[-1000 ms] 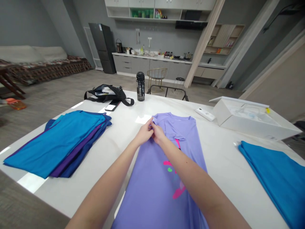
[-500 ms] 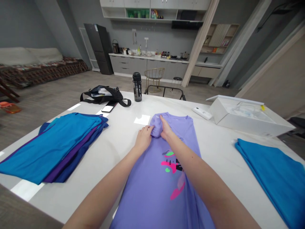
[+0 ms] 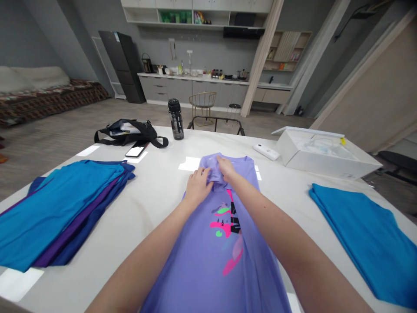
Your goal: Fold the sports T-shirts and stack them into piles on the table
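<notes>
A lavender T-shirt (image 3: 202,265) with a pink, green and black print lies lengthwise on the white table in front of me, its collar at the far end. My left hand (image 3: 198,187) grips bunched sleeve fabric at the shirt's upper left, thumb beneath and fingers over the cloth. Beside it, my right hand (image 3: 227,170) is closed on the same folded part near the collar; its fingertips are partly hidden by the cloth. The right side of the shirt is folded inward, under my right forearm.
A stack of blue and purple shirts (image 3: 74,191) lies on the left, a folded blue garment (image 3: 361,230) on the right. Farther back are a black bag (image 3: 127,130), a phone (image 3: 137,150), a bottle (image 3: 176,121), a white remote-like device (image 3: 266,152) and a white box (image 3: 325,158).
My left hand has moved inward over the sleeve, closer to my right hand, and the sleeve cloth is folded further onto the shirt. The whole view has shifted slightly.
</notes>
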Demonstrator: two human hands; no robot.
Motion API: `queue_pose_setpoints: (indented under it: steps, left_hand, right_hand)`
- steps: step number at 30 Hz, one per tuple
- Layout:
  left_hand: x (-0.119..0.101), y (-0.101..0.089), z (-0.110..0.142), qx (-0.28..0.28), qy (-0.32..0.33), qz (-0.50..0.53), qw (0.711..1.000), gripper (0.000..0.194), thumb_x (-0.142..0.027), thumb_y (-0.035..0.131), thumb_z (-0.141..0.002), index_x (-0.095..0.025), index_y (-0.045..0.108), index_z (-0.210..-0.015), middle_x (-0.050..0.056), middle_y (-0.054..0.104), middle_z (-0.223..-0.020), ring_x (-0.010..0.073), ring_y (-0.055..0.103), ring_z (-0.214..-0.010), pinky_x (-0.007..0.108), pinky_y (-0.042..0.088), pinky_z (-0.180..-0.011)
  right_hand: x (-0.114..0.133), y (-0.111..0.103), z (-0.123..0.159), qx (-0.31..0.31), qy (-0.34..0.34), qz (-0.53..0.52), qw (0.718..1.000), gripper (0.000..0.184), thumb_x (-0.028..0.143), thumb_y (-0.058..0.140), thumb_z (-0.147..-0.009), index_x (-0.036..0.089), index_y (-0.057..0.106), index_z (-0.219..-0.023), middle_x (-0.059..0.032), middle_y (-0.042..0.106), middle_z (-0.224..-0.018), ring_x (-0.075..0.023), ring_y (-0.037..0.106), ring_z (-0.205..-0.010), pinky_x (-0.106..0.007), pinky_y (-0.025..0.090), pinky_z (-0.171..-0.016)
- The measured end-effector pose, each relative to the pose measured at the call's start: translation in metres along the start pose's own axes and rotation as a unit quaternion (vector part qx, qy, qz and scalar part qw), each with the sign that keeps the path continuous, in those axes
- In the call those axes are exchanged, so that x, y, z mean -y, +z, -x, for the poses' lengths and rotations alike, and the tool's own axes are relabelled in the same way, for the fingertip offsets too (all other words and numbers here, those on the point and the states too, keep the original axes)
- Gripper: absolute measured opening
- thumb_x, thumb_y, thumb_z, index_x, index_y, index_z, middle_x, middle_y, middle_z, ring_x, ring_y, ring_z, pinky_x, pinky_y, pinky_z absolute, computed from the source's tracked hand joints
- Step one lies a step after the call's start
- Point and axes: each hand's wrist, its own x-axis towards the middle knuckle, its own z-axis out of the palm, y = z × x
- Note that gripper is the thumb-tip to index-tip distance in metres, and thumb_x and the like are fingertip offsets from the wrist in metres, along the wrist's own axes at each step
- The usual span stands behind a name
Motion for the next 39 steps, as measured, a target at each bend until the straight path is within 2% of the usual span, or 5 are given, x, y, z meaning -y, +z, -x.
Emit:
queue_pose_setpoints:
  steps: [12, 17, 21, 27, 39]
  left_hand:
    - [-0.053, 0.009, 0.000, 0.097, 0.005, -0.115, 0.989, 0.038, -0.007, 0.035, -0.098, -0.025, 0.054, -0.126, 0.013, 0.054, -0.125, 0.0244, 0.060, -0.109, 0.032, 0.055, -0.075]
    - [-0.067, -0.006, -0.005, 0.194, -0.049, -0.115, 0.973, 0.035, -0.030, 0.050, -0.098, -0.024, 0.055, -0.133, 0.016, 0.056, -0.128, 0.0289, 0.066, -0.105, 0.040, 0.054, -0.083]
    - [-0.042, -0.008, -0.041, 0.267, -0.048, -0.045, 0.961, 0.076, -0.071, 0.060, -0.083, -0.031, 0.045, -0.146, 0.015, 0.055, -0.139, 0.0354, 0.060, -0.122, 0.047, 0.049, -0.098]
    - [0.016, 0.040, -0.113, 0.169, -0.056, 0.001, 0.984, 0.050, -0.049, 0.044, -0.098, -0.025, 0.053, -0.141, 0.017, 0.050, -0.150, 0.0348, 0.047, -0.137, 0.058, 0.037, -0.108]
    - [0.056, 0.043, -0.170, 0.229, 0.033, 0.278, 0.932, 0.043, -0.062, 0.060, -0.081, -0.020, 0.063, -0.082, 0.002, 0.065, -0.077, 0.0177, 0.059, -0.075, 0.029, 0.046, -0.072]
  right_hand:
    - [-0.013, -0.097, -0.015, -0.067, -0.058, 0.239, 0.967, 0.041, 0.042, 0.037, -0.103, 0.020, 0.071, -0.106, -0.0082, 0.075, -0.110, -0.0226, 0.067, -0.104, -0.033, 0.050, -0.092]
    - [-0.032, -0.119, -0.006, -0.070, -0.025, 0.379, 0.922, 0.036, 0.031, 0.042, -0.101, 0.017, 0.072, -0.116, -0.0148, 0.072, -0.118, -0.0287, 0.064, -0.117, -0.038, 0.046, -0.102]
    - [-0.042, -0.123, 0.006, -0.076, 0.020, 0.425, 0.902, 0.036, 0.036, 0.051, -0.097, 0.017, 0.071, -0.120, -0.0158, 0.073, -0.113, -0.0315, 0.066, -0.113, -0.042, 0.048, -0.102]
    - [-0.046, -0.125, 0.010, -0.084, -0.013, 0.413, 0.907, 0.037, 0.033, 0.047, -0.098, 0.016, 0.065, -0.126, -0.0167, 0.071, -0.110, -0.0323, 0.067, -0.111, -0.046, 0.048, -0.100]
    - [-0.042, -0.135, 0.015, -0.107, -0.061, 0.279, 0.952, 0.030, 0.040, 0.036, -0.101, 0.026, 0.057, -0.118, -0.0085, 0.068, -0.112, -0.0291, 0.063, -0.111, -0.045, 0.048, -0.100]
